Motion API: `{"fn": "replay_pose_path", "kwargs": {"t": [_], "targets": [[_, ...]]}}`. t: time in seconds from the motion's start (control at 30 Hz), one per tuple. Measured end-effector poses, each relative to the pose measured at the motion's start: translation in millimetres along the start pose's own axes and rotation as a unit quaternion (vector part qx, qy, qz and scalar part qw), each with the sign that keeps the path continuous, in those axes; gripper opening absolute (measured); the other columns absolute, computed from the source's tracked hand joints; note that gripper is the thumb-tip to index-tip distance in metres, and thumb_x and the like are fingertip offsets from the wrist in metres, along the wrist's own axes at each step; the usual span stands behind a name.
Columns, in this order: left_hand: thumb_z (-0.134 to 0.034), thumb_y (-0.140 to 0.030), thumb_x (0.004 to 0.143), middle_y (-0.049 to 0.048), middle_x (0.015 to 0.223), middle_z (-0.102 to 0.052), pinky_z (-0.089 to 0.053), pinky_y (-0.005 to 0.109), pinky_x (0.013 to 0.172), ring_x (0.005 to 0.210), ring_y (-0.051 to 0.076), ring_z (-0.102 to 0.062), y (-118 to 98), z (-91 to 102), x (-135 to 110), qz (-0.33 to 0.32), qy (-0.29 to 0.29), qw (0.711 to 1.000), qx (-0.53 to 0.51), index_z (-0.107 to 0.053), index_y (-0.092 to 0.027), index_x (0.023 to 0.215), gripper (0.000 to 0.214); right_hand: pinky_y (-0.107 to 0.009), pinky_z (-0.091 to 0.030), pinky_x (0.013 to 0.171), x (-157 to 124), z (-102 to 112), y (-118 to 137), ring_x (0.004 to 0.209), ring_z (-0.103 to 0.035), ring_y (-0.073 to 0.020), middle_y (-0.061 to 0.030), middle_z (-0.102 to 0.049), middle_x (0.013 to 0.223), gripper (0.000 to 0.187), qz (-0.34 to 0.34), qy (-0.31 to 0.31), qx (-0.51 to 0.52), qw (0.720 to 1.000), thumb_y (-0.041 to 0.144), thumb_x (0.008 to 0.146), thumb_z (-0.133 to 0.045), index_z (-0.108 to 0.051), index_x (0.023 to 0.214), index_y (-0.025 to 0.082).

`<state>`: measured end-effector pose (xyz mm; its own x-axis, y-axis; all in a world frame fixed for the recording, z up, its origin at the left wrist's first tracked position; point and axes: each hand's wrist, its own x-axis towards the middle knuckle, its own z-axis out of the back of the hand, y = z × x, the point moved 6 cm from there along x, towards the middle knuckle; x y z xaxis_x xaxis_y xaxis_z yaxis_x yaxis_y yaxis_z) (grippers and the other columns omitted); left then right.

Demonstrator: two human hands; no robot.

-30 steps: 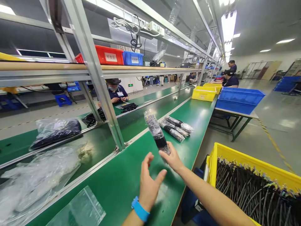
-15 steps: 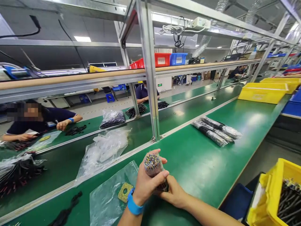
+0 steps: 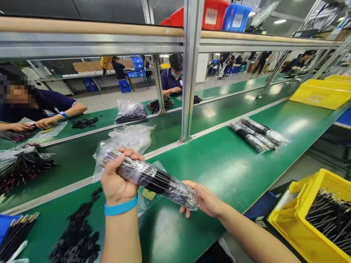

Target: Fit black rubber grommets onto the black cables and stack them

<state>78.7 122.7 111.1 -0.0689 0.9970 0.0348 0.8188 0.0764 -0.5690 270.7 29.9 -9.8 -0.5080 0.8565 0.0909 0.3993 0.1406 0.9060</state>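
Above the near edge of the green table (image 3: pixel 170 233), a bundle of black cables (image 3: pixel 153 180) sealed in a clear plastic bag is held clear of the surface by both hands, sloping down from left to right. The left hand (image 3: pixel 117 179) is closed around the upper end, where multicoloured wire ends (image 3: pixel 108 156) show through the film, with a blue wristband (image 3: pixel 120 209) on its wrist. The right hand (image 3: pixel 204 199) is more open, supporting the lower end with its fingers loosely curved.

The bundle is judged to be fairly light and moderately stiff, since little sag is seen between the hands. Its slick film may let it slide, so a firm grip around the thick middle, or a two-handed hold at both ends, seems safest; the loose bag end offers poor purchase.

Just beyond the left hand, a crumpled plastic bag (image 3: pixel 128 137) lies at the table's far edge. Three similar bagged bundles (image 3: pixel 255 134) lie together on the right of the table, and black moulded pieces (image 3: pixel 76 233) are scattered at the near left. Past the near right edge, a yellow crate (image 3: pixel 285 219) holds many black cables (image 3: pixel 331 219).
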Motion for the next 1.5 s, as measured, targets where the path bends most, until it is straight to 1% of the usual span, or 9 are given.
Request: {"fn": "replay_pose_path", "kwargs": {"t": [0.13,0.23,0.63,0.8,1.0,1.13,1.3,1.4,1.5], "targets": [[-0.077,-0.012,0.057,-0.0054,0.071,-0.06,-0.057,0.023,0.067,0.062,0.008,-0.06,-26,9.5,2,-0.056,-0.018,0.998,-0.015,-0.058,-0.016,0.084,0.034,-0.024,-0.053,0.058,-12,3,14,0.07,-0.064,-0.014,-0.0049,-0.064,0.085,0.065,0.045,-0.082,-0.163,0.982,0.075,0.093,-0.053,-0.058,0.118,0.015],[-0.072,-0.012,0.059,-0.0053,0.071,-0.059,-0.056,0.022,0.067,0.062,0.008,-0.059,-35,12.6,0,-0.079,-0.035,0.996,-0.014,-0.056,-0.017,0.082,0.029,-0.02,-0.044,0.055,-16,2,26,0.061,-0.054,-0.0093,-0.0009,-0.057,0.071,0.054,0.077,-0.153,-0.273,0.947,0.069,0.096,-0.054,-0.058,0.088,0.016],[-0.066,-0.008,0.057,-0.0069,0.073,-0.058,-0.054,0.024,0.068,0.064,0.007,-0.057,-83,12.5,-29,-0.208,-0.084,0.974,0.024,-0.053,-0.015,0.086,0.032,-0.022,-0.03,0.049,11,-16,24,0.052,-0.037,-0.0076,0.0033,-0.042,0.056,0.062,0.089,-0.228,-0.19,0.951,0.075,0.09,-0.056,-0.048,0.064,0.019],[-0.063,-0.005,0.056,-0.0084,0.073,-0.055,-0.051,0.021,0.063,0.063,0.005,-0.056,-121,30.3,-34,-0.272,-0.104,0.957,0.014,-0.05,-0.016,0.084,0.033,-0.021,-0.031,0.05,48,-44,17,0.054,-0.038,-0.0073,0.0043,-0.045,0.063,0.06,0.082,-0.138,-0.152,0.975,0.078,0.085,-0.06,-0.052,0.08,0.019],[-0.064,-0.006,0.062,-0.0074,0.074,-0.056,-0.054,0.023,0.067,0.065,0.006,-0.057,-152,53.4,-45,-0.285,-0.142,0.947,0.031,-0.049,-0.016,0.084,0.029,-0.023,-0.029,0.055,89,-83,19,0.058,-0.034,-0.008,0.0027,-0.038,0.059,0.06,0.117,-0.04,-0.24,0.963,0.067,0.097,-0.05,-0.043,0.062,0.018],[-0.066,-0.005,0.057,-0.0078,0.074,-0.056,-0.054,0.021,0.069,0.065,0.006,-0.057,-187,84.8,-48,-0.312,-0.158,0.936,0.04,-0.047,-0.015,0.081,0.032,-0.023,-0.029,0.05,95,-56,9,0.052,-0.033,-0.0088,0.0029,-0.035,0.054,0.063,0.118,-0.089,-0.266,0.953,0.07,0.095,-0.049,-0.042,0.058,0.019],[-0.062,-0.012,0.054,-0.005,0.066,-0.048,-0.054,0.024,0.062,0.064,0.01,-0.055,-239,140.2,-65,-0.405,-0.266,0.873,0.055,-0.04,-0.017,0.068,0.027,-0.025,-0.026,0.046,99,1,21,0.05,-0.027,-0.0098,0.0038,-0.03,0.053,0.061,0.139,-0.215,-0.326,0.91,0.07,0.095,-0.044,-0.034,0.059,0.022],[-0.062,-0.011,0.06,-0.0065,0.067,-0.049,-0.057,0.025,0.068,0.066,0.009,-0.055,-246,151.3,-65,-0.389,-0.258,0.883,0.05,-0.044,-0.017,0.07,0.021,-0.025,-0.028,0.052,123,10,41,0.054,-0.032,-0.0108,0.0023,-0.034,0.056,0.06,0.154,-0.243,-0.401,0.87,0.069,0.094,-0.046,-0.036,0.059,0.022],[-0.061,-0.008,0.06,-0.008,0.067,-0.053,-0.056,0.025,0.067,0.068,0.008,-0.056,-241,146.3,-65,-0.383,-0.259,0.886,0.017,-0.047,-0.017,0.073,0.022,-0.026,-0.029,0.059,172,0,62,0.06,-0.033,-0.0116,0.0019,-0.033,0.058,0.057,0.169,-0.246,-0.48,0.825,0.064,0.093,-0.048,-0.032,0.059,0.021]]}}
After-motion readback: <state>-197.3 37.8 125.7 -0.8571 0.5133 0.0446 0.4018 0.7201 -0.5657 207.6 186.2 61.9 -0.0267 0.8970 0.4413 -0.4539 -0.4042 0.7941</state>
